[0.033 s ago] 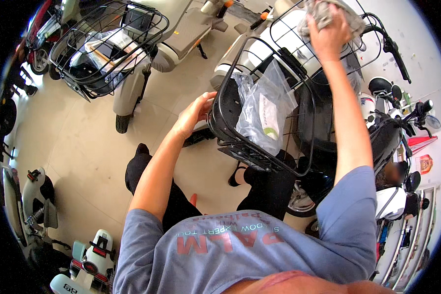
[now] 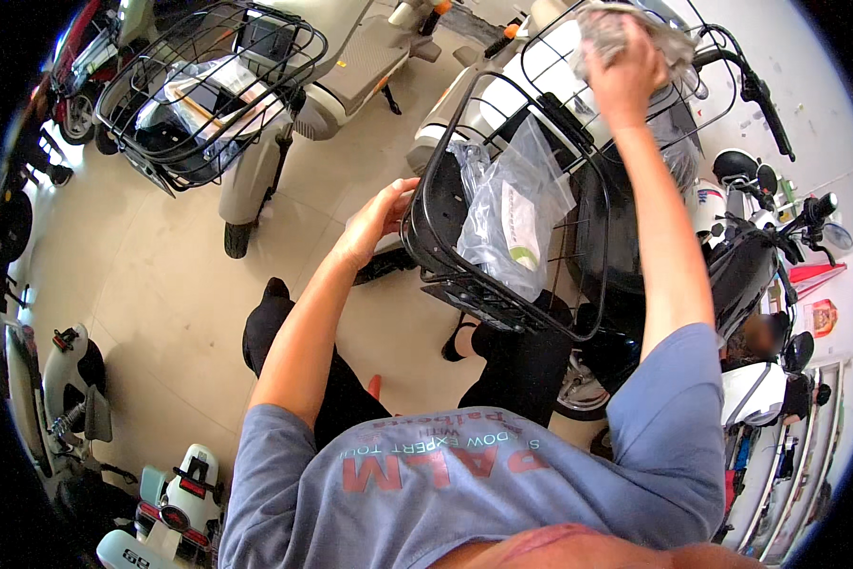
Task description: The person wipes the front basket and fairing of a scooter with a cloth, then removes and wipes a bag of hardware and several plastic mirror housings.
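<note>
Stretched forward at the upper right, my right hand [image 2: 627,81] is closed on a crumpled grey-beige cloth [image 2: 601,36]. The cloth lies against the white front of a scooter [image 2: 554,49], behind the wire of its basket. My left hand [image 2: 381,220] curls its fingers round the left edge of this black front basket [image 2: 432,228]; part of its grip is hidden. Inside the basket sits a clear plastic bag [image 2: 502,228] with a pale printed packet [image 2: 521,223] in it.
Another scooter with a loaded wire basket [image 2: 123,123] stands at upper left. A handlebar [image 2: 758,95] juts out at right, near a black motorbike [image 2: 753,266]. A small white and teal vehicle [image 2: 194,488] stands lower left, shelves [image 2: 806,455] lower right. My knees flank the front basket.
My right hand and the cloth have shifted slightly left and toward me. The left hand stays on the basket's edge.
</note>
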### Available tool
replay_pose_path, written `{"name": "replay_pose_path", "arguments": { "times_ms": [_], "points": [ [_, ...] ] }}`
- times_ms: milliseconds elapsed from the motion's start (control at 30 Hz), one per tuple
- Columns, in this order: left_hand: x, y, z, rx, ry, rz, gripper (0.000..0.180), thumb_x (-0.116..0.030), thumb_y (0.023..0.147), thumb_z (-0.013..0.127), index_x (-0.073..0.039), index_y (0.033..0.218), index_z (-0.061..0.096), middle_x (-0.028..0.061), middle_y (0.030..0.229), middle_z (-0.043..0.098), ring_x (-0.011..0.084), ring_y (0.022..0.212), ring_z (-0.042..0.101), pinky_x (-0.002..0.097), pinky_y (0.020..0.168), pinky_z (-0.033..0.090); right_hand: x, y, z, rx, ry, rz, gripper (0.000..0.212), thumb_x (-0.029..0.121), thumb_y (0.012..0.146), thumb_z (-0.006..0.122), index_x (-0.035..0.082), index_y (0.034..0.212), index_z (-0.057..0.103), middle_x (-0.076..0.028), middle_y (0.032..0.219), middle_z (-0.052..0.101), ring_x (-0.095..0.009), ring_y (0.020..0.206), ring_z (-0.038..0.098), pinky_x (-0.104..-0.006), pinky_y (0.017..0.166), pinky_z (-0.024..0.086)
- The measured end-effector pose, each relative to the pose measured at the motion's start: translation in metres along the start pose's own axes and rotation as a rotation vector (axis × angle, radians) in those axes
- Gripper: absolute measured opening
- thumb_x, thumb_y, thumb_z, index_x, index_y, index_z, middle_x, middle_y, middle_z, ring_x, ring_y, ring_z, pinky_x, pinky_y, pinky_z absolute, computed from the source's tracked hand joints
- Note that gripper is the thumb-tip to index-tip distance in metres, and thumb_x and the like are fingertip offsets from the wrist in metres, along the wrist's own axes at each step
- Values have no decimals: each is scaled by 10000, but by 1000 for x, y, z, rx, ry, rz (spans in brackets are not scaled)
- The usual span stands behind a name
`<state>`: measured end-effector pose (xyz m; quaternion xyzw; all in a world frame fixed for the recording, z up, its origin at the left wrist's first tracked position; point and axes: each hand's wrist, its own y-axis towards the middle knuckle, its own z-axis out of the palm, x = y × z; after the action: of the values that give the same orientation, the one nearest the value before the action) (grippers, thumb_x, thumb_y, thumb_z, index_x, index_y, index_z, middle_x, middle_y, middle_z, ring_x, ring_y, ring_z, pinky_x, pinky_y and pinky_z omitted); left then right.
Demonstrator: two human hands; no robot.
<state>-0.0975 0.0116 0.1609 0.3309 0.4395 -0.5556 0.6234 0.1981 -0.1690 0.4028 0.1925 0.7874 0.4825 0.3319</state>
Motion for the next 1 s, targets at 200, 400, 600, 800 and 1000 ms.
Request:
{"name": "replay_pose_path", "arguments": {
  "times_ms": [200, 400, 600, 800, 1000],
  "points": [
    [0, -3, -5, 4, 48, -27, 665, -617, 984, 377, -159, 1447, 504, 49, 1360, 538, 174, 1233, 470, 372, 1077, 323, 69, -68, -26, 430, 181, -129, 343, 104, 865, 599, 294, 1129, 708, 24, 1257, 586, -279, 1194, 496, -424, 948, 351],
    [2, -8, -4, -8, 54, -15, 626, -575, 998, 387, -155, 1450, 499, -4, 1423, 514, 165, 1298, 445, 366, 1079, 338, 13, 15, -36, 70, -21, -211, 367, 69, 851, 630, 240, 1169, 692, -44, 1149, 628, -252, 1062, 591, -343, 845, 476],
    [8, 4, -10, 5, 85, -78, 666, -575, 995, 395, -96, 1449, 483, 89, 1446, 498, 209, 1304, 462, 370, 1103, 325, -14, 18, -33, -19, -199, -109, 447, 74, 861, 619, 243, 1275, 620, -109, 1285, 554, -310, 1200, 532, -430, 974, 425],
    [4, 0, 11, -45, -7, -20, 575, -552, 995, 424, -81, 1258, 623, 12, 1116, 661, 117, 1006, 586, 292, 938, 440, 37, -92, -29, 378, 302, -10, 499, -50, 767, 590, 254, 1155, 669, -55, 1246, 560, -324, 1149, 514, -448, 973, 392],
    [18, 5, 4, -109, -33, 26, 631, -581, 985, 424, -76, 1329, 583, 23, 1197, 641, 127, 1073, 576, 299, 990, 415, -4, 17, -44, 128, 33, -142, 526, -29, 753, 580, 197, 1224, 644, -96, 1252, 562, -341, 1167, 512, -433, 1006, 389]
  ]
}}
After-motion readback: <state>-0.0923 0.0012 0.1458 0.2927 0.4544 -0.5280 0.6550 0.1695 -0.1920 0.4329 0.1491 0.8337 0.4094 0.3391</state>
